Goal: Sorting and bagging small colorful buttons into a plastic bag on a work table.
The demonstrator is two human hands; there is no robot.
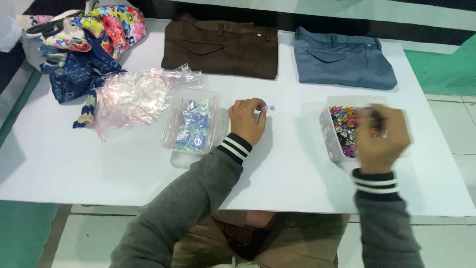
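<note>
Head view: left hand (248,120) rests on the white table (287,168), fingertips pinching small lilac gems (269,107). Right hand (381,138), blurred, fingers curled inside the clear plastic tub of mixed coloured gems (342,124); grasp unclear. Step judged: sorting gems. Next move needs a careful pick. Left of left hand: clear tub of blue gems (193,126).

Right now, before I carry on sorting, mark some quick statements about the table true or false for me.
1. The left hand pinches small purple beads on the table. True.
2. The right hand rests on the brown trousers. False: it is over the tub of mixed beads.
3. The blue-grey trousers lie right of the brown pair. True.
4. The tub of bagged blue beads sits right of both hands. False: it is left of them.
</note>
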